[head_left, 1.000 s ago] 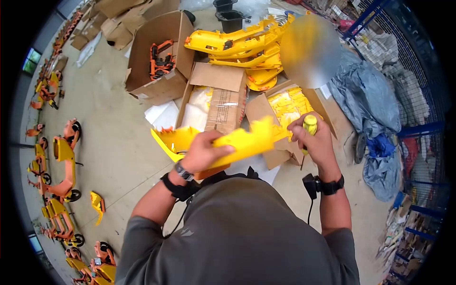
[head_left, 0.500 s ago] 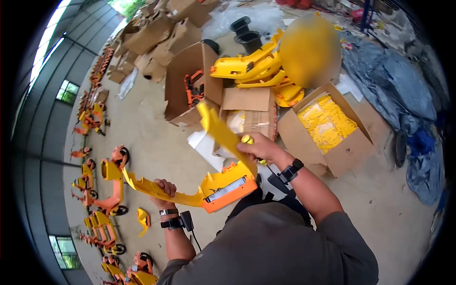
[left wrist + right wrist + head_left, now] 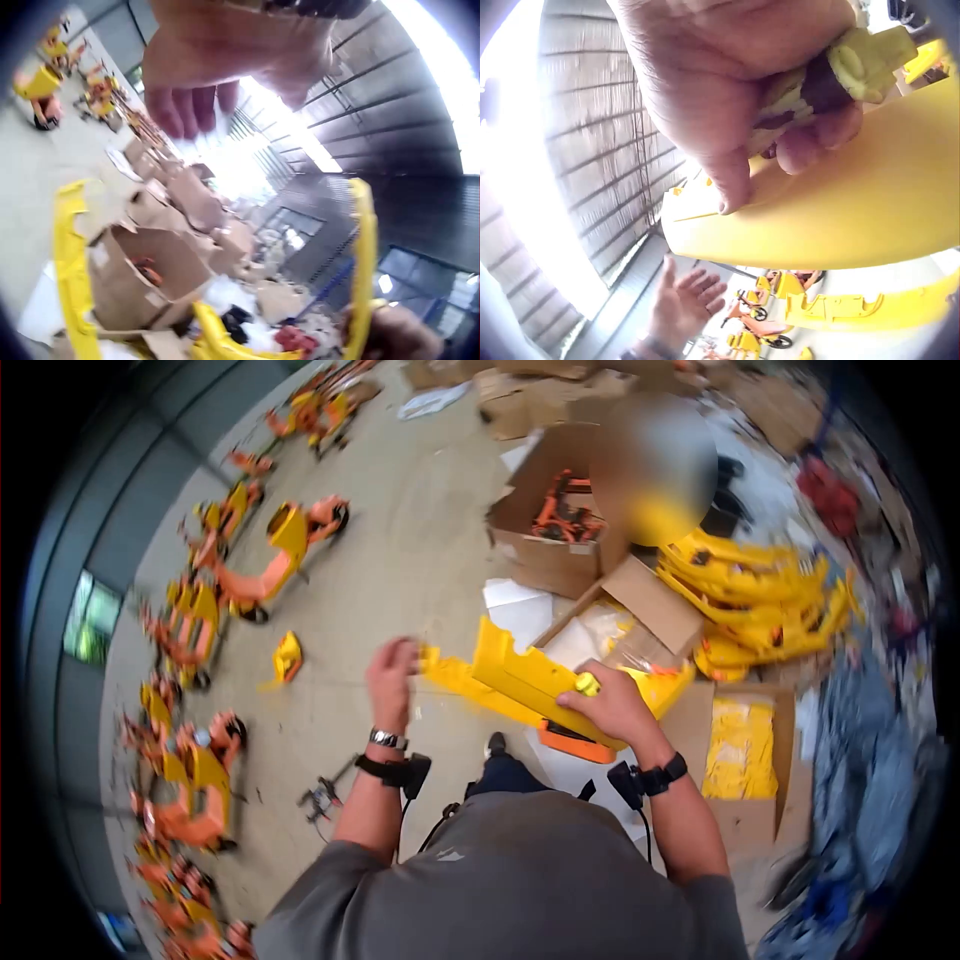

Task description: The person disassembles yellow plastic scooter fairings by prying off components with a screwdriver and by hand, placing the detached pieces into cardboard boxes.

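A long yellow plastic body panel (image 3: 525,675) with upright sides is held in front of the body. An orange part (image 3: 577,745) shows along its underside. My right hand (image 3: 612,710) grips the panel's near side, thumb on its outer face. The same hand keeps a yellow-handled screwdriver (image 3: 866,66) tucked in the palm; its shaft is hidden. My left hand (image 3: 393,675) hangs just off the panel's far left end, holding nothing. In the right wrist view that left hand (image 3: 686,304) has its fingers spread, with the palm showing.
Ahead stand a carton of orange parts (image 3: 545,565), a flapped carton (image 3: 650,605) and a carton of yellow parts (image 3: 740,750). Stacked yellow panels (image 3: 760,590) lie at the right. Rows of yellow-orange scooters (image 3: 265,565) line the left, and a small yellow piece (image 3: 287,657) lies on the floor.
My left hand, which gripped the panel in both earlier frames, has let go. My right hand, first holding only the screwdriver, now grips the panel too. The head view has turned left.
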A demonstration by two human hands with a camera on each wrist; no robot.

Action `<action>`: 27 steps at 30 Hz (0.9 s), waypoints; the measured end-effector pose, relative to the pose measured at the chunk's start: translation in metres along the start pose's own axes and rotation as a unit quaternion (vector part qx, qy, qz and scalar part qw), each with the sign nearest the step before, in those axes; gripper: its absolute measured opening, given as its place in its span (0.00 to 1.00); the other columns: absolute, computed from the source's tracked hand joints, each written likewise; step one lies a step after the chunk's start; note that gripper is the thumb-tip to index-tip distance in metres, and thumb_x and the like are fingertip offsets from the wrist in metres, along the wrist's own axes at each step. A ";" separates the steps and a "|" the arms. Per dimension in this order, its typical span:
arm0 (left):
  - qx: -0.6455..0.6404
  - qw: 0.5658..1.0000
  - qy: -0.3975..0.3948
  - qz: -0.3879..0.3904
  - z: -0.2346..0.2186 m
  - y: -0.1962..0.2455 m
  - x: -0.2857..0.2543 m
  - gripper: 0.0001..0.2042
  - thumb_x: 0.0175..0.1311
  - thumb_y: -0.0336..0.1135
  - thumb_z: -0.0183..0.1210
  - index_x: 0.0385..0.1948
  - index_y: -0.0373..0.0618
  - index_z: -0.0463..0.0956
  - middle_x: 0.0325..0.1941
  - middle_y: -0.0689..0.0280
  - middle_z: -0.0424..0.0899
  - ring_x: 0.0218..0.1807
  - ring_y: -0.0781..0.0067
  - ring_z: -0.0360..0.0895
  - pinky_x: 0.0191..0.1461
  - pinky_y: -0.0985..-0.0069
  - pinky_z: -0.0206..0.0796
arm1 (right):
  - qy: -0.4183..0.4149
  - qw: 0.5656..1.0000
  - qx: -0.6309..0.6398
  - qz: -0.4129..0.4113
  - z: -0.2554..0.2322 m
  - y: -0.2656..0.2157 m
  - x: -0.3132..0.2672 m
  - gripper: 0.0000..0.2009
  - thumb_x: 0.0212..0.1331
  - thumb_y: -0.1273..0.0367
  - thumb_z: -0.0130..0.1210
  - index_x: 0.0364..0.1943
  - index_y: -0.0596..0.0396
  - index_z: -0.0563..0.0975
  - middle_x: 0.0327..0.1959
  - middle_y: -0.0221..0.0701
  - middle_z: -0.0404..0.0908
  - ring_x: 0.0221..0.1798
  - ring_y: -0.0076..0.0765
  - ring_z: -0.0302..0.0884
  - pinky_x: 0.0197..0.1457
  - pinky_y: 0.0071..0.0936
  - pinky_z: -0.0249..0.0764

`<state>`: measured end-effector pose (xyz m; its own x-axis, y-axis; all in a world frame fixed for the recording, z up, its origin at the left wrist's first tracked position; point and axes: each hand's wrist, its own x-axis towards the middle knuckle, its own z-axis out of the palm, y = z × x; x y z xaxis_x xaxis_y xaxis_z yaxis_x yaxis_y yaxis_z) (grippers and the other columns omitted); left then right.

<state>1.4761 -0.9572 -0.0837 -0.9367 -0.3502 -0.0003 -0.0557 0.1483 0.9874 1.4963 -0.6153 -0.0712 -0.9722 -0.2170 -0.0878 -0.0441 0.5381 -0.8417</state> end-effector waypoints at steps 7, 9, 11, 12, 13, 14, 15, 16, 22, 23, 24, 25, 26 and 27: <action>-0.068 0.970 -0.235 -0.004 0.008 -0.025 0.064 0.15 0.50 0.35 0.72 0.35 0.38 0.79 0.30 0.68 0.83 0.33 0.80 0.78 0.39 0.77 0.72 | -0.014 0.998 -0.063 -0.009 0.096 -0.044 0.096 0.17 0.48 0.66 0.71 0.38 0.61 0.78 0.29 0.42 0.82 0.32 0.39 0.81 0.39 0.33 0.76; -0.086 0.976 -0.202 -0.004 0.001 -0.025 0.099 0.14 0.51 0.35 0.72 0.33 0.37 0.79 0.29 0.68 0.83 0.32 0.80 0.77 0.38 0.77 0.71 | -0.041 0.997 -0.009 0.066 0.113 -0.051 0.131 0.15 0.49 0.70 0.70 0.37 0.61 0.77 0.26 0.35 0.81 0.28 0.29 0.78 0.34 0.28 0.75; -0.086 0.978 -0.190 -0.006 -0.031 -0.021 0.135 0.14 0.51 0.35 0.72 0.31 0.36 0.79 0.27 0.67 0.83 0.31 0.80 0.77 0.37 0.77 0.71 | -0.076 0.990 0.042 0.108 0.142 -0.081 0.170 0.13 0.51 0.71 0.69 0.37 0.60 0.77 0.25 0.29 0.79 0.27 0.23 0.74 0.31 0.23 0.72; -0.076 0.979 -0.189 -0.011 -0.049 -0.020 0.154 0.14 0.51 0.36 0.71 0.31 0.36 0.79 0.26 0.66 0.83 0.30 0.80 0.76 0.37 0.77 0.70 | -0.091 0.986 0.068 0.125 0.156 -0.095 0.191 0.12 0.52 0.72 0.68 0.37 0.59 0.76 0.25 0.26 0.78 0.27 0.19 0.72 0.29 0.21 0.71; -0.065 0.980 -0.186 -0.015 -0.068 -0.016 0.170 0.14 0.52 0.36 0.71 0.30 0.36 0.79 0.25 0.66 0.82 0.29 0.80 0.76 0.36 0.77 0.70 | -0.109 0.985 0.080 0.108 0.172 -0.105 0.206 0.11 0.54 0.73 0.67 0.37 0.59 0.76 0.25 0.23 0.76 0.25 0.17 0.70 0.26 0.17 0.68; -0.035 0.982 -0.186 -0.004 -0.087 -0.014 0.186 0.13 0.52 0.36 0.70 0.30 0.36 0.79 0.24 0.65 0.82 0.28 0.80 0.76 0.36 0.77 0.70 | -0.122 0.983 0.095 0.101 0.188 -0.111 0.224 0.11 0.54 0.73 0.67 0.38 0.59 0.76 0.26 0.24 0.77 0.26 0.17 0.71 0.27 0.17 0.68; -0.005 0.982 -0.190 0.005 -0.107 -0.007 0.194 0.13 0.52 0.36 0.70 0.30 0.36 0.79 0.24 0.64 0.82 0.28 0.81 0.75 0.35 0.76 0.70 | -0.133 0.980 0.111 0.097 0.201 -0.113 0.235 0.11 0.54 0.73 0.66 0.38 0.59 0.76 0.27 0.24 0.77 0.26 0.17 0.71 0.27 0.17 0.68; 0.026 0.981 -0.194 0.014 -0.128 -0.005 0.203 0.13 0.53 0.37 0.69 0.30 0.36 0.79 0.23 0.64 0.81 0.27 0.81 0.75 0.34 0.76 0.70 | -0.144 0.977 0.127 0.093 0.216 -0.118 0.248 0.11 0.54 0.74 0.66 0.38 0.59 0.77 0.28 0.25 0.78 0.26 0.17 0.71 0.27 0.17 0.69; 0.073 0.997 -0.016 0.010 -0.220 -0.024 0.253 0.12 0.54 0.37 0.68 0.31 0.37 0.80 0.23 0.64 0.82 0.27 0.83 0.73 0.32 0.74 0.69 | -0.207 0.975 0.045 -0.063 0.321 -0.150 0.351 0.17 0.52 0.69 0.67 0.45 0.60 0.77 0.32 0.28 0.81 0.35 0.29 0.77 0.41 0.26 0.75; 0.092 0.996 0.006 0.009 -0.240 -0.026 0.266 0.12 0.53 0.37 0.68 0.31 0.37 0.80 0.24 0.64 0.82 0.27 0.82 0.74 0.32 0.74 0.70 | -0.190 0.972 0.063 -0.125 0.339 -0.151 0.375 0.17 0.53 0.69 0.67 0.47 0.59 0.78 0.32 0.28 0.81 0.33 0.28 0.77 0.39 0.26 0.76; 0.113 0.993 0.028 0.008 -0.263 -0.032 0.275 0.12 0.53 0.37 0.68 0.31 0.37 0.80 0.25 0.64 0.83 0.27 0.81 0.75 0.32 0.73 0.70 | -0.205 0.969 0.079 -0.115 0.347 -0.157 0.393 0.18 0.54 0.68 0.66 0.48 0.59 0.77 0.32 0.28 0.80 0.31 0.27 0.76 0.36 0.24 0.75; 0.168 0.985 0.039 -0.016 -0.285 -0.040 0.281 0.12 0.53 0.36 0.68 0.31 0.37 0.80 0.25 0.65 0.83 0.27 0.79 0.76 0.33 0.73 0.70 | -0.219 0.965 0.095 -0.105 0.356 -0.162 0.412 0.18 0.55 0.68 0.66 0.49 0.59 0.77 0.32 0.28 0.80 0.29 0.25 0.76 0.33 0.23 0.75; 0.219 0.973 0.051 -0.043 -0.306 -0.049 0.285 0.12 0.53 0.36 0.68 0.31 0.37 0.79 0.25 0.65 0.83 0.28 0.78 0.77 0.34 0.72 0.71 | -0.266 0.959 0.100 -0.022 0.353 -0.163 0.433 0.19 0.55 0.67 0.65 0.50 0.59 0.77 0.31 0.28 0.80 0.26 0.24 0.75 0.28 0.21 0.73; 0.245 0.965 0.048 -0.082 -0.324 -0.054 0.285 0.12 0.53 0.36 0.69 0.31 0.36 0.79 0.26 0.65 0.83 0.29 0.76 0.77 0.34 0.72 0.71 | -0.287 0.954 0.088 -0.001 0.358 -0.137 0.458 0.18 0.56 0.67 0.65 0.50 0.58 0.78 0.30 0.28 0.80 0.20 0.20 0.71 0.20 0.18 0.68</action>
<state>1.3236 -1.3646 -0.0855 -0.8659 -0.4873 -0.1126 -0.3802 0.4950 0.7813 1.1394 -1.0801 -0.1867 -0.6839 -0.6552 -0.3210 0.0420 0.4038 -0.9139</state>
